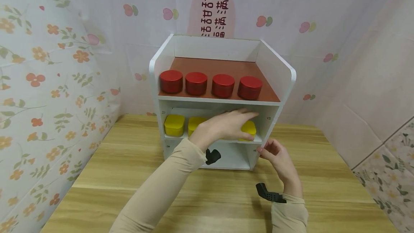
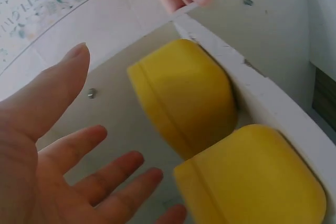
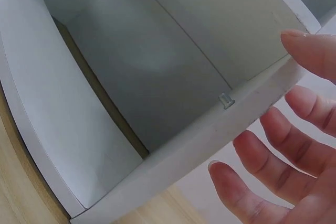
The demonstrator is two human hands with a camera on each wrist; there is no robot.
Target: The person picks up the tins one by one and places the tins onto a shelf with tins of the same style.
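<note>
A white shelf unit [image 1: 207, 100] has red round tins [image 1: 223, 85] on its brown top board and yellow rounded-square tins [image 1: 174, 125] on the middle shelf. My left hand [image 1: 228, 123] reaches across the front of the middle shelf, its fingers spread and holding nothing. In the left wrist view, two yellow tins [image 2: 184, 95] stand just beyond those fingers [image 2: 123, 169], apart from them. The hand covers part of the yellow row in the head view. My right hand [image 1: 278, 159] holds the front edge of the right side panel [image 3: 178, 156], thumb at the edge, fingers along the outside.
The bottom compartment [image 3: 136, 61] shows bare inner walls, with a small clear shelf peg [image 3: 227, 100] on its side. The unit stands on a wood-grain table [image 1: 207, 200]. Patterned cloth [image 1: 136, 39] hangs behind and at the left. Black wrist mounts [image 1: 271, 194] stick out from the sleeves.
</note>
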